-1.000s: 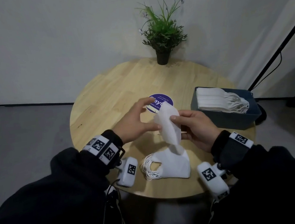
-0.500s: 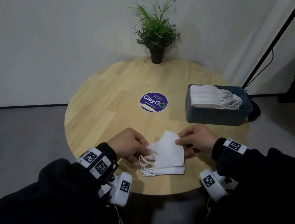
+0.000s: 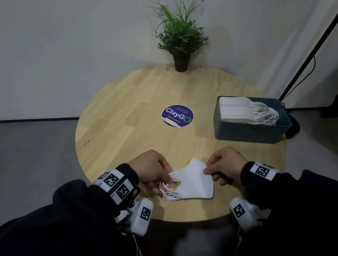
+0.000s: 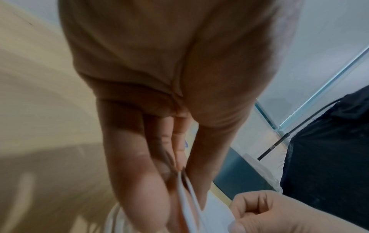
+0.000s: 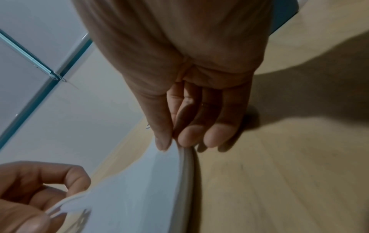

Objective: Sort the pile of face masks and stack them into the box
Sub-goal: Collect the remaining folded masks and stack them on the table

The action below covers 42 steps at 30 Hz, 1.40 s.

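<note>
Top mask (image 3: 191, 180) sitting between hands at near edge of surface (image 3: 124, 116). Left hand (image 3: 150, 169) pinching its left end, right hand (image 3: 224, 164) pinching right edge. Box (image 3: 248, 133) holding stacked masks, well apart, far right.

Box (image 3: 249, 134) right of mask (image 3: 191, 183)

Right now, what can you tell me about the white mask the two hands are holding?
The face mask is white, soft and cloth-like, folded flat, with a pointed peak on its far edge. The left hand pinches its left corner, and the right hand pinches its right edge between thumb and fingers. It lies at the near edge of the round wooden table, on top of at least one more white mask. Thin white ear loops spill out at its left side.
</note>
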Motion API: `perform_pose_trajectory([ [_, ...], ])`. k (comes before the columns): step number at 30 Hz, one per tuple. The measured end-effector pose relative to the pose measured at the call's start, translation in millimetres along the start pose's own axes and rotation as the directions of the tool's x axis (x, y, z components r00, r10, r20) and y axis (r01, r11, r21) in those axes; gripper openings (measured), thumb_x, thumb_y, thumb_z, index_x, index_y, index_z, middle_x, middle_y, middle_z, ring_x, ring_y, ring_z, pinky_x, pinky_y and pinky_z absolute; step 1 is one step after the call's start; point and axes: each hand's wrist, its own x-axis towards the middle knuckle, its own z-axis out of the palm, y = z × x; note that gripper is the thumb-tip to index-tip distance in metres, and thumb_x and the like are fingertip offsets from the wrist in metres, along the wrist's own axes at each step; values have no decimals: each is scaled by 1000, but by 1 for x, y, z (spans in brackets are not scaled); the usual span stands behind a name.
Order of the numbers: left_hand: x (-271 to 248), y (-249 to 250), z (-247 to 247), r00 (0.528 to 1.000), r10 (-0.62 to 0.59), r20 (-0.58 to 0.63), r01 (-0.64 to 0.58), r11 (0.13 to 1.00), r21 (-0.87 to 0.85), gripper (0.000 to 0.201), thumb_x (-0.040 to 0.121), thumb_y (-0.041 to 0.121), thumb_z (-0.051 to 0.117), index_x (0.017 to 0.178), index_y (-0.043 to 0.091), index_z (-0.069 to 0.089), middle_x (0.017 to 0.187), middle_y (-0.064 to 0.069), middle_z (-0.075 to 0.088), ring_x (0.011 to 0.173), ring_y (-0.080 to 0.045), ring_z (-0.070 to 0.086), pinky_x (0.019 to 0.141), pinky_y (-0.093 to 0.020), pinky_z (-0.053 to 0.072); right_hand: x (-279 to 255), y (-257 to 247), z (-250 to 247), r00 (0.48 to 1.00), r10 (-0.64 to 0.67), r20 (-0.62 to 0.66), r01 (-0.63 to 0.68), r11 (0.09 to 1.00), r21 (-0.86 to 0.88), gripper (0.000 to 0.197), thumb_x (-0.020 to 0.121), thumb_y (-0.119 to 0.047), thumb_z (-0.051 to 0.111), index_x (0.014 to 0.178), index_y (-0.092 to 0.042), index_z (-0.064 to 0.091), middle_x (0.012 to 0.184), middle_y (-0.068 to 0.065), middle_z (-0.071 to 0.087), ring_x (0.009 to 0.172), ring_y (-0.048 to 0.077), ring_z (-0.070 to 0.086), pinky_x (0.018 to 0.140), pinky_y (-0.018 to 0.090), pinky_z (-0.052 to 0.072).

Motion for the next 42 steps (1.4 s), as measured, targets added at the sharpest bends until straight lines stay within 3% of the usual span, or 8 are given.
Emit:
perform_pose_trajectory([
  [5, 4, -2, 0, 995, 15, -100, 6, 979, 202, 27, 76, 13, 88, 93, 15, 68, 72, -5, 72, 49, -16, 65, 48, -29, 53, 1, 3, 4, 1000, -8, -23, 7, 999, -49, 23, 72, -8, 89, 82, -4, 69, 59, 12, 65, 55, 25, 53, 51, 32, 43],
  [11, 15, -6, 11, 959, 243, -144, -135, 842, 523, 65, 69, 67, 81, 121, 34, 61, 117, 8, 63, 105, -13, 61, 92, -39, 53, 0, 1, 12, 982, -113, -154, 84, 979, -184, 53, 59, -37, 98, 99, -19, 68, 88, 4, 72, 62, 19, 62, 52, 29, 46],
  [17, 22, -2, 48, 950, 301, -83, -166, 712, 682, 80, 76, 53, 81, 140, 21, 47, 126, -1, 57, 111, -23, 59, 90, -41, 53, -13, 1, 27, 958, -285, -32, 211, 776, -594, 73, 67, -47, 88, 129, -25, 57, 122, -6, 52, 106, 15, 57, 92, 34, 52],
  [22, 27, 6, 49, 968, 238, -82, -145, 791, 594, 57, 70, 39, 86, 117, 22, 58, 109, -2, 63, 94, -22, 62, 72, -35, 51, -16, -4, 27, 962, -274, -13, 233, 841, -488, 64, 69, -25, 88, 118, -30, 46, 119, -4, 54, 105, 15, 55, 80, 28, 47],
  [26, 30, 10, 46, 948, 309, -75, -216, 799, 561, 44, 70, 31, 86, 106, 25, 61, 115, 1, 50, 101, -20, 57, 84, -37, 53, -15, -6, 22, 967, -255, 20, 250, 926, -282, 74, 68, -8, 84, 126, -32, 44, 104, 3, 64, 90, 17, 64, 64, 27, 50],
  [30, 28, 9, 35, 947, 316, -55, -288, 913, 289, 61, 73, 29, 90, 119, 32, 50, 102, 4, 68, 85, -15, 67, 68, -28, 54, -16, -12, 6, 939, -333, 89, 340, 936, -91, 28, 68, 2, 79, 87, -18, 72, 81, 0, 69, 69, 15, 64, 57, 27, 51],
  [33, 26, 17, 21, 913, 408, -9, -385, 868, 313, 31, 76, 44, 78, 102, 32, 66, 84, 9, 70, 74, -10, 65, 75, -39, 56, -22, -19, -9, 892, -439, 110, 441, 897, 8, 24, 70, 3, 79, 74, -20, 72, 70, -3, 65, 63, 12, 59, 57, 27, 49],
  [42, 12, 160, 11, 783, 586, -210, -410, 739, 534, 10, 91, 33, 69, 84, 28, 68, 77, 6, 69, 73, -10, 64, 60, -29, 45, -32, -45, -98, 718, -540, -440, 632, 770, 86, 16, 83, -6, 79, 94, -17, 74, 86, -1, 73, 78, 14, 67, 68, 36, 57],
])
